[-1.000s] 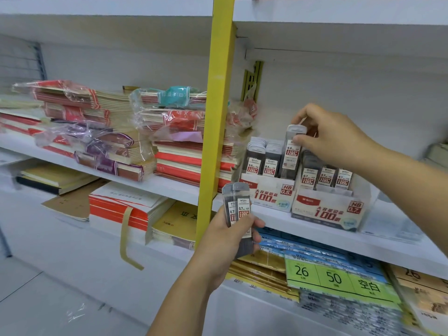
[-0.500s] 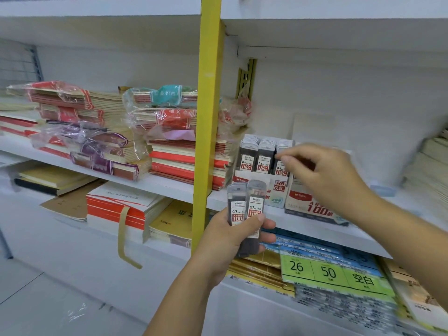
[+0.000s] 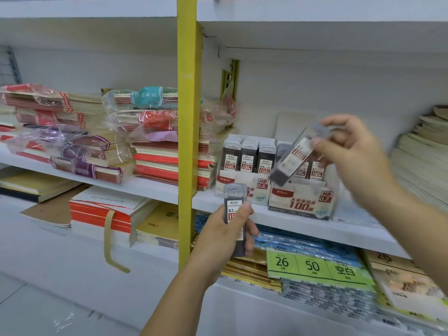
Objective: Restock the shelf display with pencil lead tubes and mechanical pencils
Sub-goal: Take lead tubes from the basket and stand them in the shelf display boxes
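Note:
My left hand (image 3: 221, 241) grips an upright dark 0.7 lead tube (image 3: 234, 209) in front of the yellow shelf post. My right hand (image 3: 351, 151) pinches a second lead tube (image 3: 292, 159) by its clear cap, tilted and blurred, above the HB 0.7 display box (image 3: 300, 202). Beside it on the shelf stands the HB 0.5 display box (image 3: 242, 187), filled with upright tubes (image 3: 247, 154). A few tubes (image 3: 316, 169) stand in the 0.7 box, partly hidden behind the tilted tube. No mechanical pencils are in sight.
A yellow post (image 3: 188, 117) divides the white shelf (image 3: 303, 229). Wrapped notebook stacks (image 3: 72, 139) and red-edged books (image 3: 167, 163) fill the left bay. Paper stacks (image 3: 421, 161) lie at the right. Green-labelled packs (image 3: 315, 265) sit on the lower shelf.
My right hand has come away from the left hand's bundle with one lead tube and lifted it up and right over the 0.7 box. My left hand now shows a single tube.

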